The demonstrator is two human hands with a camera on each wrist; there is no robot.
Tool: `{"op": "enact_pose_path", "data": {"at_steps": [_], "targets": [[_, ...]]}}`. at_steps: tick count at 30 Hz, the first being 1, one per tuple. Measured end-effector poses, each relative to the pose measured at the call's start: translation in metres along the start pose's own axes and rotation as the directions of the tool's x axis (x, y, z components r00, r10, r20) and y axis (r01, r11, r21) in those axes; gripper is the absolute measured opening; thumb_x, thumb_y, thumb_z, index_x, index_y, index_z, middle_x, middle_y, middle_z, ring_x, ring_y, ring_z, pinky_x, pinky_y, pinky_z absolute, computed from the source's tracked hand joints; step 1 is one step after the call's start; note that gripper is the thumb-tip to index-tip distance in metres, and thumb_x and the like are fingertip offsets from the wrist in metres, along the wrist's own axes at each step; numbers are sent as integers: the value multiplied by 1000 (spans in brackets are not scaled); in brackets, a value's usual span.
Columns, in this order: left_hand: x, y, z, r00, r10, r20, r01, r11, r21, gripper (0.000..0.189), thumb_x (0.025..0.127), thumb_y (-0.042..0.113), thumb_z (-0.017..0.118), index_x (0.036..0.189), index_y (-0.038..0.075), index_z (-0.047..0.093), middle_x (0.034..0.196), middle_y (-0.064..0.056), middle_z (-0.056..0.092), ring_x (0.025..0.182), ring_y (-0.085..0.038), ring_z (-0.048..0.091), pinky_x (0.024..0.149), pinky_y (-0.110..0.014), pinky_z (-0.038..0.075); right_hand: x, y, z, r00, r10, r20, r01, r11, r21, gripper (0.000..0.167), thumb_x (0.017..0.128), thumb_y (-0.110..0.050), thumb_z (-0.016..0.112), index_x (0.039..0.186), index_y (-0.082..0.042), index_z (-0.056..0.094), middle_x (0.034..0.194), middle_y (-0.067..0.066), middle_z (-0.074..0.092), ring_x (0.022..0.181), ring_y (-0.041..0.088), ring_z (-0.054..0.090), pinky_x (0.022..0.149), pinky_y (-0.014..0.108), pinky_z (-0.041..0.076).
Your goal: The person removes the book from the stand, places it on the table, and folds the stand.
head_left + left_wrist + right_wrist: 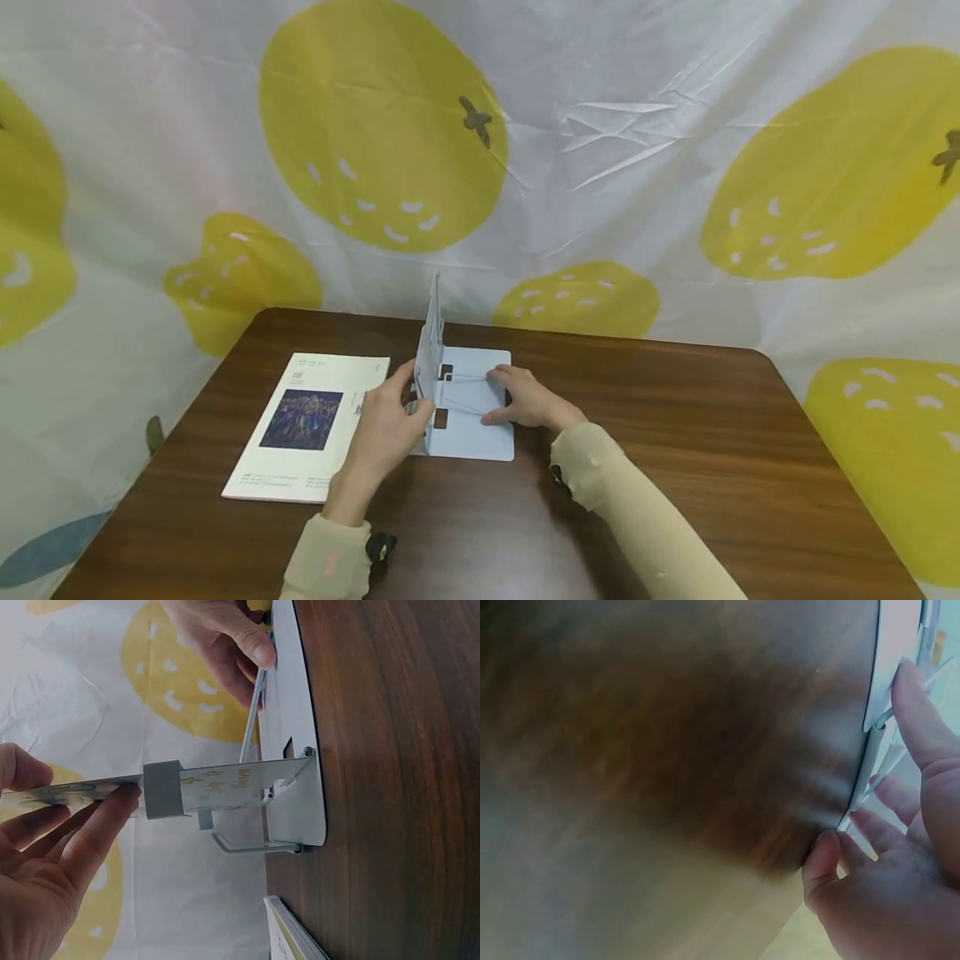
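Observation:
A pale metal book stand lies with its flat base plate point(483, 442) on the table, and its back panel point(430, 354) stands nearly upright from it. My left hand point(384, 421) pinches that panel between thumb and fingers. In the left wrist view a grey clip point(163, 791) wraps the panel near the fingertips. A thin wire support point(253, 712) slants from the panel to the base. With thumb and fingers spread along the base's right side, my right hand point(534, 402) holds the stand at the wire's lower end. The right wrist view partly hides this contact.
A white booklet point(258, 467) with a dark picture on its cover lies left of the stand, partly behind the left hand. Brown wood forms the tabletop point(675, 433). Behind it hangs a white curtain point(600, 208) printed with yellow fruit.

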State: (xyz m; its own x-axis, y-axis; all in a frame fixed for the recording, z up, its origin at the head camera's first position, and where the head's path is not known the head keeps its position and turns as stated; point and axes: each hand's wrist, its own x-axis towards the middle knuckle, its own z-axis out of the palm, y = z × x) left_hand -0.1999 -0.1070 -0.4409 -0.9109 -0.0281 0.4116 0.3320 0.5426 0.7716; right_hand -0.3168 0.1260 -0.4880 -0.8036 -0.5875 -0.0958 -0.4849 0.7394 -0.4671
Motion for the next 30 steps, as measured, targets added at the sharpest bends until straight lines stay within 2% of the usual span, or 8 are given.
{"op": "enact_pose_path", "data": {"at_steps": [6,11,18,23,27,30], "targets": [[5,4,6,1000,18,25,-18,1000,-3,54,85,7,60,138,2,52,126,-18,63,104,-25,65,82,-44,55,-8,3,-5,999,30,-12,-30,1000,-8,78,83,-34,79,145,-1,44,153,23,30,141,40,22,113,51,22],[4,7,7,1000,2,27,-2,1000,4,54,85,5,61,138,2,52,127,-18,62,105,-26,64,82,-44,55,-11,3,-3,1000,9,-19,-9,1000,3,75,85,-33,77,144,1,45,152,27,30,141,44,22,113,53,22],[2,9,7,999,-14,45,13,1000,3,54,86,4,61,139,0,51,129,-19,60,101,-25,64,82,-44,55,-12,6,3,999,46,-9,-46,999,-10,75,86,-36,75,146,-3,43,155,23,28,143,39,21,114,50,21],[4,9,7,999,-4,41,4,1000,4,53,87,6,61,139,0,50,130,-19,59,104,-26,64,83,-45,54,-15,4,4,997,73,-36,-74,997,-26,74,88,-41,71,148,-8,42,156,20,26,144,37,21,111,57,24],[3,9,7,999,-22,47,21,1000,7,55,87,7,61,140,-1,49,132,-20,58,108,-28,63,84,-45,54,-18,1,5,995,92,-47,-95,994,-55,72,89,-45,69,148,-11,43,157,20,23,143,38,22,108,61,26],[1,10,7,998,-22,55,22,1000,3,55,87,8,60,140,-2,49,131,-21,58,109,-32,63,85,-46,54,-24,-1,5,994,95,-51,-100,988,-117,71,89,-48,68,147,-14,45,158,18,22,143,38,23,104,63,28]]}}
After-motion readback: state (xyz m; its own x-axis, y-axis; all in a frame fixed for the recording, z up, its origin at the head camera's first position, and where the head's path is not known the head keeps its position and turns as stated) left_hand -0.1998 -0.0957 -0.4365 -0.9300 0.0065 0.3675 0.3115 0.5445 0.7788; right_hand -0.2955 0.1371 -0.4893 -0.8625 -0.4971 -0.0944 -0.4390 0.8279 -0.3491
